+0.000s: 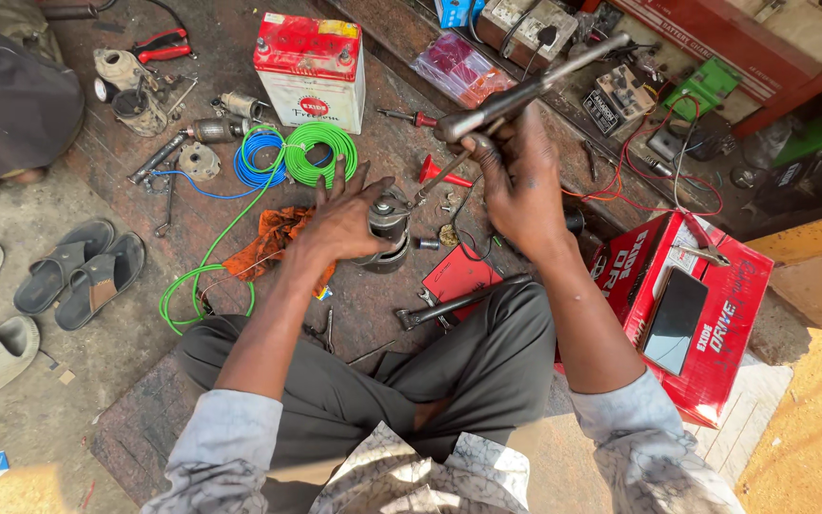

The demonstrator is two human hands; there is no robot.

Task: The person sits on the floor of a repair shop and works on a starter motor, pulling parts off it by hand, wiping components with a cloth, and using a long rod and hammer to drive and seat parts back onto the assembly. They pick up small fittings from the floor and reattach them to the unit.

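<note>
Motor part (pixel 388 231) is steadied on the floor by the left hand (pixel 346 217), fingers spread over it. A hammer (pixel 525 90) is gripped in the closed right hand (pixel 518 181); blows should land squarely.

A single camera worn on the person's head looks steeply down over the crossed legs and both forearms onto a dark work mat (pixel 240 57) spread on the ground. It sits close enough that the sleeves fill the bottom edge, while the left hand (pixel 349 217) and right hand (pixel 523 186) lie near the middle of the frame. The view faces forward toward a cluttered red-framed counter (pixel 715 48) along the top, with sandals (pixel 78 271) at the left edge.
</note>
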